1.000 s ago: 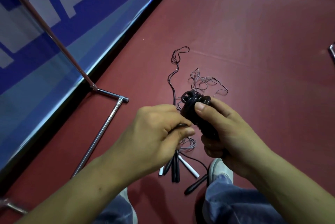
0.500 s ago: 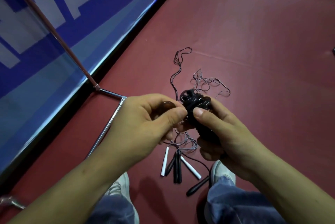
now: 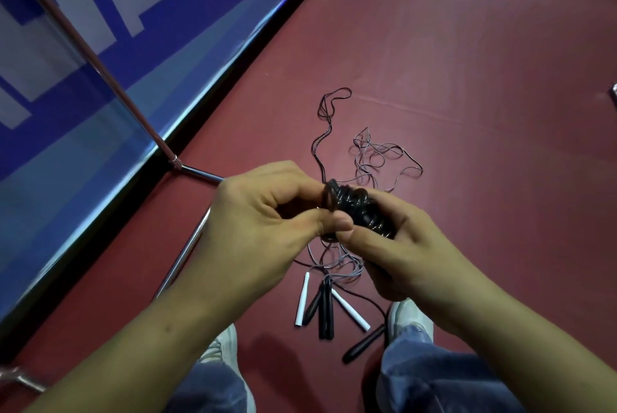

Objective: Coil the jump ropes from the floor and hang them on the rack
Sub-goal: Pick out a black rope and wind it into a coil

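Two bare hands hold a tight coil of black jump rope (image 3: 362, 209) above a dark red floor (image 3: 484, 72).

The left hand (image 3: 263, 229) pinches a loop at the coil's left edge, its fingers (image 3: 287, 179) curled in and the thumb closed against them. The right hand (image 3: 414, 259) wraps around the bundle from the other side, with its thumb pressed across the front. Thin strands trail from the coil down to the floor, where more loose rope (image 3: 377, 158) lies tangled just beyond the hands. Below the hands lie two white handles (image 3: 302, 299) and a pair of black handles (image 3: 323, 310) close together, with another black handle (image 3: 364, 344) beside the person's right shoe (image 3: 412, 317). To the left, the metal rack (image 3: 100, 65) stands along a blue wall banner (image 3: 150, 55).
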